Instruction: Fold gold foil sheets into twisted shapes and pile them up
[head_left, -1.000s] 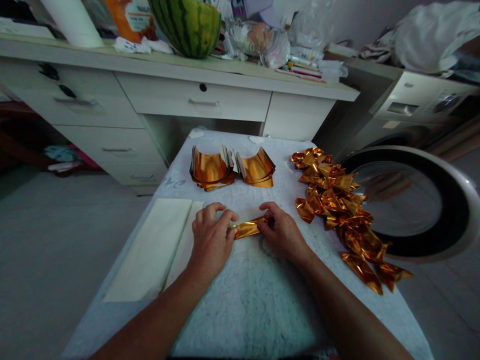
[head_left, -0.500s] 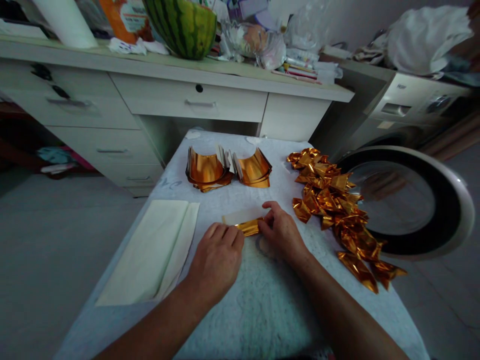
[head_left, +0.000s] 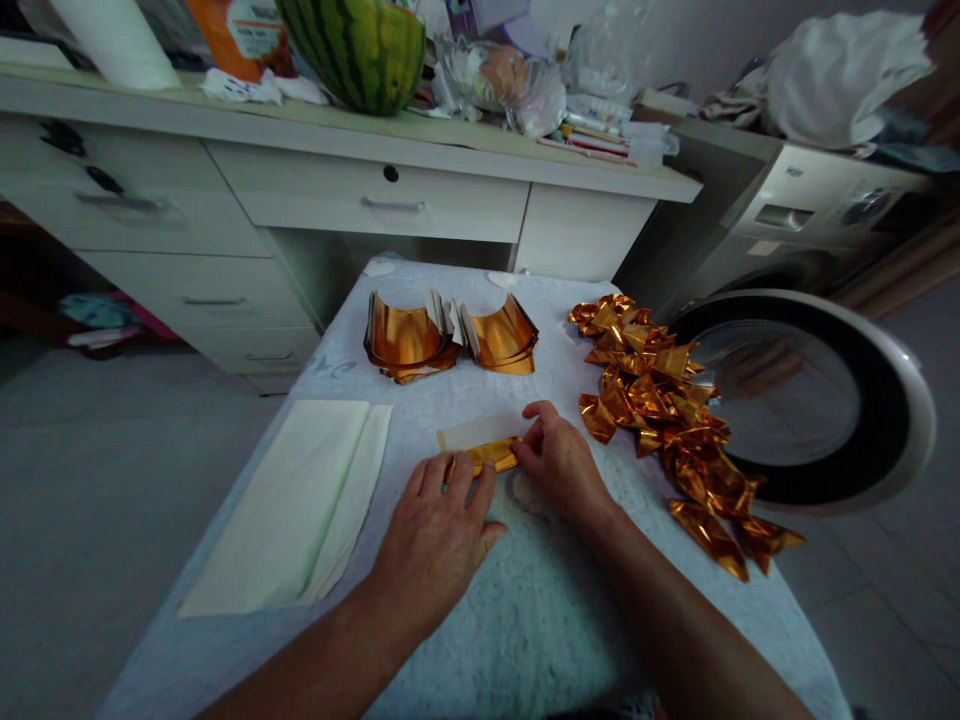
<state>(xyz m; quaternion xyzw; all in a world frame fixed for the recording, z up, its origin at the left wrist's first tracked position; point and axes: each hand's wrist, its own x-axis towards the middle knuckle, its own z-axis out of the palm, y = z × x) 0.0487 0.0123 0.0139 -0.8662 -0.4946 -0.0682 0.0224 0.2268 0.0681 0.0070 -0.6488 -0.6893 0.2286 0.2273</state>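
Note:
A small sheet of gold foil paper (head_left: 495,455), partly folded over with a pale strip showing behind the gold, lies on the cloth-covered table between my hands. My left hand (head_left: 439,520) rests palm down with fingers spread, its fingertips on the left part of the fold. At the right end, my right hand (head_left: 559,455) pinches the paper between thumb and fingers. Beyond them stand two curved stacks of gold foil sheets, a left stack (head_left: 407,335) and a right stack (head_left: 504,335). A heap of folded gold foil pieces (head_left: 652,390) spreads along the table's right side.
Folded pale paper sheets (head_left: 281,500) lie at the table's left. Behind is a white drawer desk (head_left: 390,205) bearing a cut watermelon (head_left: 356,50) and plastic bags. A washing machine's open round door (head_left: 810,400) stands close to the table's right edge.
My left hand's fingers have spread apart and its thumb has come out to the right, showing more of the gold fold. My right hand keeps its pinch. The view has shifted slightly.

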